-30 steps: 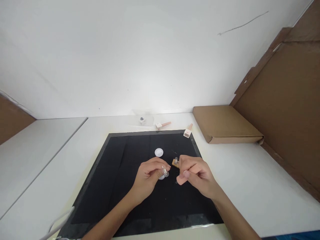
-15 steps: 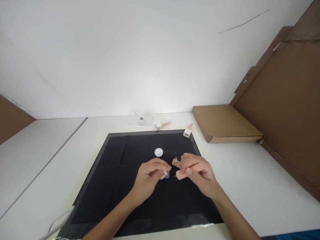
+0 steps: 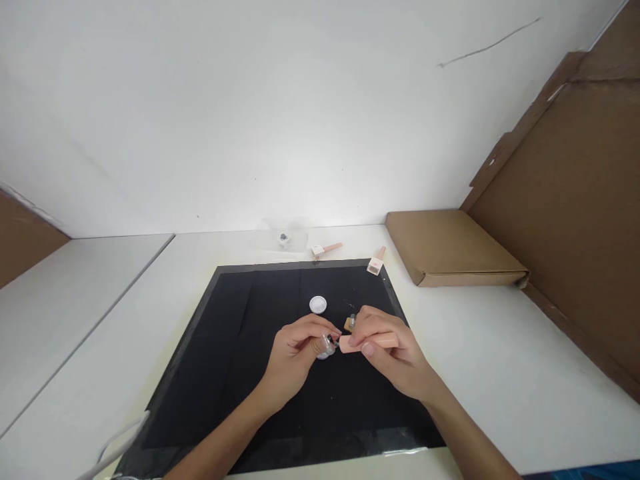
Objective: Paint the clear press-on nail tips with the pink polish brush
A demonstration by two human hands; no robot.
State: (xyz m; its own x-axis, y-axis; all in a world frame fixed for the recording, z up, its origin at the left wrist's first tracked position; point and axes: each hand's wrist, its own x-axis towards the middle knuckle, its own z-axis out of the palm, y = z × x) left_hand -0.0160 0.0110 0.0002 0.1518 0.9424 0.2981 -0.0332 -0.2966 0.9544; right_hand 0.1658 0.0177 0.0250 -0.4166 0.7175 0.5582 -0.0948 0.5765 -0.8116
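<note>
My left hand point(image 3: 295, 357) is closed, pinching a small clear, shiny rounded piece point(image 3: 327, 348) between thumb and fingers; its exact kind is hard to tell. My right hand point(image 3: 395, 353) is closed around a peach nail polish brush point(image 3: 373, 341), its handle lying nearly level. The dark brush tip points left and meets or almost meets the clear piece. Partly behind my right fingers is a small tan block point(image 3: 348, 325) with a clear cylinder on it. Just beyond my hands sits a small round white dish point(image 3: 317, 305).
A black mat point(image 3: 225, 360) lies under my hands. Two white nail polish bottles with peach caps point(image 3: 325, 250) point(image 3: 375, 262) rest at its back edge, beside a clear plastic container point(image 3: 284, 240). A flat cardboard box point(image 3: 455, 247) lies back right, near a cardboard wall point(image 3: 565, 200).
My right hand has swung the brush round and leftward, so its tip is at the clear piece. A dark spot now shows there. My left hand has barely moved.
</note>
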